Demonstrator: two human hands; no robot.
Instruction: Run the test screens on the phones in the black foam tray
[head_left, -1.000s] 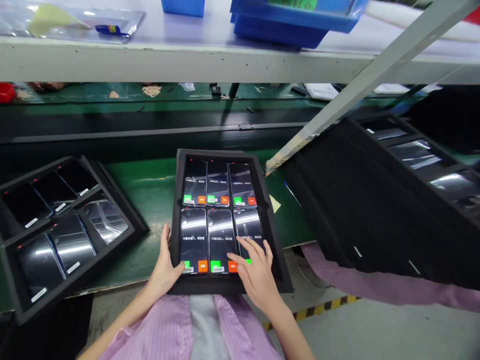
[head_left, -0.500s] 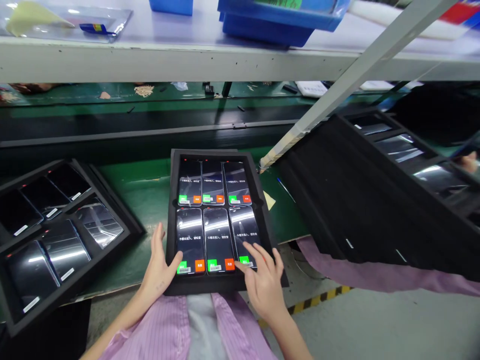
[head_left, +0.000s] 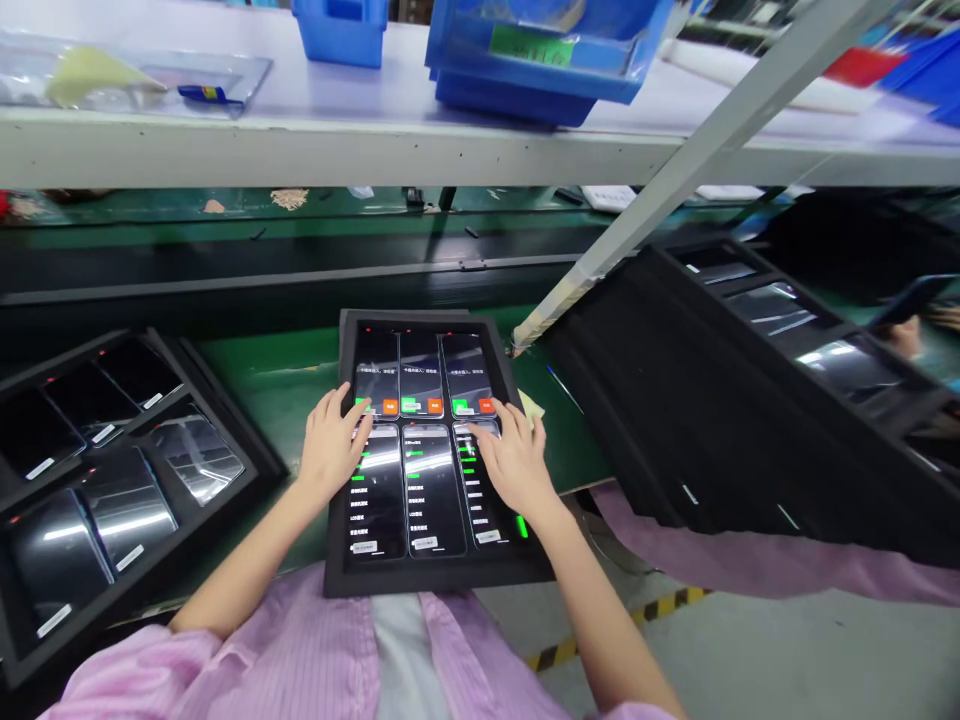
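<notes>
A black foam tray (head_left: 439,577) lies in front of me, holding two rows of smartphones. My left hand (head_left: 330,445) is open at the tray's left side, a fingertip at the green button of the upper-left phone (head_left: 376,355). My right hand (head_left: 516,460) is open over the right side, fingers spread between the upper-right phone (head_left: 465,355) and the lower-right phone (head_left: 474,490), partly hiding the latter. Upper phones show a text line with green and red buttons. Lower ones, such as the middle phone (head_left: 435,500), show lists of text lines.
Another phone tray (head_left: 255,462) lies at left on the green bench (head_left: 262,365). At right, black cloth (head_left: 637,380) hangs beside further phones (head_left: 772,305), near a co-worker's hand (head_left: 906,335). A slanted post (head_left: 675,190) and a shelf (head_left: 337,150) with blue bins (head_left: 525,60) stand ahead.
Both hands have moved up from the lower phones to the upper row. The lower phones' screens have switched from the message with buttons to lists. The view has tilted slightly up.
</notes>
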